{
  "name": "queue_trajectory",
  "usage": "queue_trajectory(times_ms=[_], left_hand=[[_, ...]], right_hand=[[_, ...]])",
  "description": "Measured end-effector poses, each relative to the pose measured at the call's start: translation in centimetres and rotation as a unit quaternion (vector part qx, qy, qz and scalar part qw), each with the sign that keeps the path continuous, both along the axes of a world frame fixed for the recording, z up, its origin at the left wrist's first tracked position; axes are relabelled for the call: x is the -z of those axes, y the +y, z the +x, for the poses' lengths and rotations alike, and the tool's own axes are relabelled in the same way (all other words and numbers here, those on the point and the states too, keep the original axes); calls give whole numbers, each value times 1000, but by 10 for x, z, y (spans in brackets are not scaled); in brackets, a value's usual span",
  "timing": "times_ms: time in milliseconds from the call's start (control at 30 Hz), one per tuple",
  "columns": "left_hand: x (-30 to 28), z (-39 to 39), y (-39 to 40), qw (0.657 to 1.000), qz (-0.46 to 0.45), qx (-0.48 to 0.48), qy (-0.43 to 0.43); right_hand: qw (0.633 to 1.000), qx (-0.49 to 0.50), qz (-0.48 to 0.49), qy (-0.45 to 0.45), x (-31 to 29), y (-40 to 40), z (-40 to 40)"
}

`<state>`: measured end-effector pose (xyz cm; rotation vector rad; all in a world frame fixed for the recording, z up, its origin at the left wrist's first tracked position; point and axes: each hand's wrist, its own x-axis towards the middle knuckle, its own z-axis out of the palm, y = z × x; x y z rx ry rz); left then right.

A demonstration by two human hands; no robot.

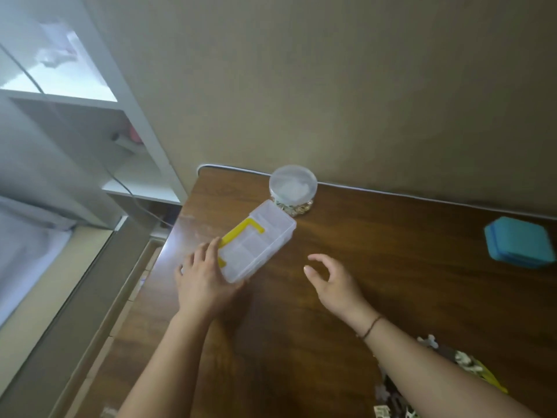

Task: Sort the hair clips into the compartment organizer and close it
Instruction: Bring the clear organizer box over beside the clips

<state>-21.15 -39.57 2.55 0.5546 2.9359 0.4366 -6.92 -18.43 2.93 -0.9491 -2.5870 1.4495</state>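
Landmark for all positions: the clear plastic compartment organizer with the yellow handle (257, 241), lying slantwise on the dark wood-grain table (376, 251), close to the table's left edge.

Progress, judged from this view: early. The organizer's lid looks shut and its compartments look empty, though the plastic is blurred and you cannot be sure. No loose hair clips show on the table. The round clear plastic jar with a pale lid (293, 188) stands just beyond the organizer's far end, touching or nearly so; small gold-toned pieces show through its base, possibly the clips, too small to confirm. Left to do, as it appears: open the organizer, get the clips out, sort them by compartment, close the lid.

Hands. Your left hand (205, 282) rests on the organizer's near end, fingers (211, 248) fairly straight and laid over the corner by the yellow handle, palm against the near edge. It touches and steadies rather than grips. Your right hand (331, 282) hovers to the right of the organizer, apart from it, fingers loosely curled and spread, holding nothing. A thin dark band sits on that wrist.

Also present: a blue rounded-square case (520, 242) well to the right of the organizer; a patterned fabric item (464, 362) under your right forearm, nearer you than the organizer.
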Motion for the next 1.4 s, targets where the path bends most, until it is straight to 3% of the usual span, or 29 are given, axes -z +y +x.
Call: queue_trajectory(times_ms=[200,300,367,433,500,567,633,700,767,800,900,1067,1400], left_hand=[[13,30,34,991,19,123,54],[15,58,68,979,30,192,58],[11,79,92,970,33,237,50],[8,96,114,959,37,278,26],[7,108,130,946,70,316,16],[10,113,134,926,163,341,3],[23,115,125,901,279,330,-27],[31,118,112,903,323,258,-118],[33,124,108,905,310,176,-232],[34,128,109,909,300,150,-249],[32,130,121,921,278,112,-248],[27,130,125,920,268,131,-253],[18,125,128,918,258,163,-254]], right_hand=[[992,12,128,-18,8,26,78],[989,55,128,-50,4,41,113],[989,119,67,-52,-1,48,124],[972,226,-56,-20,-5,57,128],[915,335,-222,34,-4,68,130],[842,405,-345,90,0,78,133],[805,435,-388,111,3,88,136],[793,443,-403,114,4,94,138],[789,433,-419,120,4,97,139],[787,429,-425,124,4,97,138],[787,424,-428,132,6,98,135],[790,424,-424,130,6,104,137],[837,431,-328,75,-6,105,134]])
